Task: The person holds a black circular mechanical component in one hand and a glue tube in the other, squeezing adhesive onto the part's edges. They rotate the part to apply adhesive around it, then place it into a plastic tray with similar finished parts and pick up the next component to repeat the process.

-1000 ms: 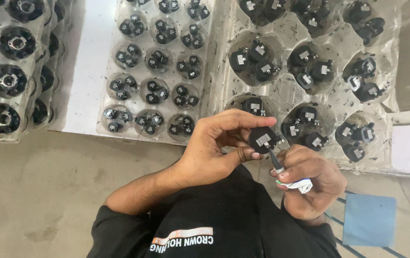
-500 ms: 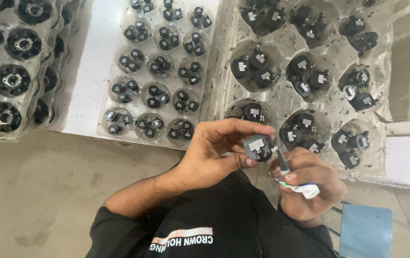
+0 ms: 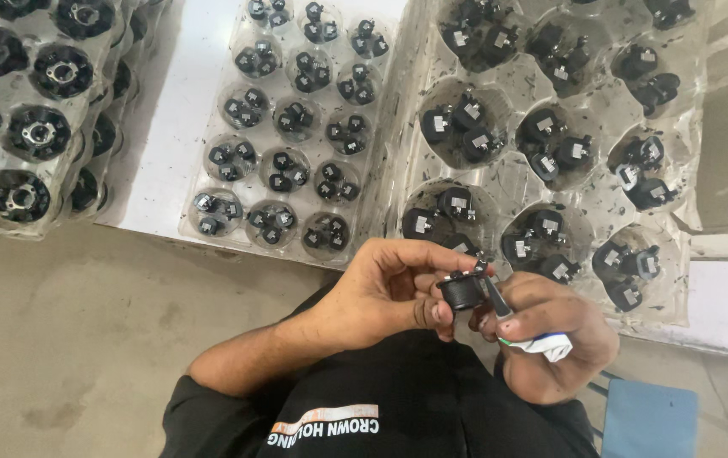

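My left hand [image 3: 389, 293] pinches a small round black part [image 3: 463, 293] between thumb and fingers, just in front of my chest. My right hand [image 3: 551, 339] grips a thin metal tool with a white-wrapped handle [image 3: 542, 343]; its tip touches the top of the black part. Both hands hover over the near edge of a clear plastic tray [image 3: 686, 246] whose round pockets hold larger black parts with white labels.
A second clear tray [image 3: 198, 165] with small black parts lies on a white board at centre. Stacked trays of black ring-shaped parts [image 3: 37, 131] stand at the left. Grey concrete floor lies below; a blue pad [image 3: 648, 420] sits at the lower right.
Both hands have drawn slightly closer to my body with the black part and tool. The part now shows its side instead of its labelled face.
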